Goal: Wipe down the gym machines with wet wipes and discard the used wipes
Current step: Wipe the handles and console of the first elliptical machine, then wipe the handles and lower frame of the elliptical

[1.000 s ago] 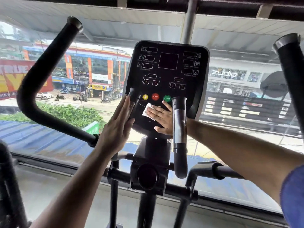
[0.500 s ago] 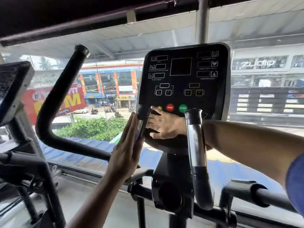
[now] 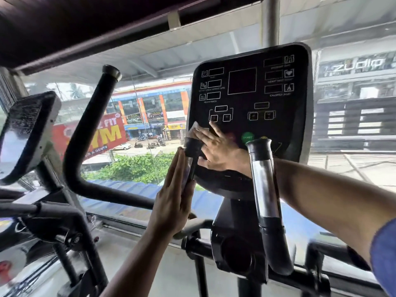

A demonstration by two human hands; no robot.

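The black console [image 3: 246, 99] of an elliptical machine faces me. My right hand [image 3: 218, 146] lies flat on its lower left part, fingers spread, pressing a white wet wipe [image 3: 195, 127] against the panel; only the wipe's upper edge shows past the fingertips. My left hand [image 3: 174, 198] has straight fingers resting along the side of the left pulse grip [image 3: 191, 155]. The green start button [image 3: 247, 137] shows just right of my right hand.
The right pulse grip [image 3: 264, 185] stands in front of my right forearm. A long curved black handlebar [image 3: 85, 133] rises at the left. Another machine's console [image 3: 23, 133] sits at the far left. A window with a street view lies behind.
My right hand has slid the wipe up and left across the console's lower panel, covering the yellow and red buttons. My head has turned left, so the console sits further right.
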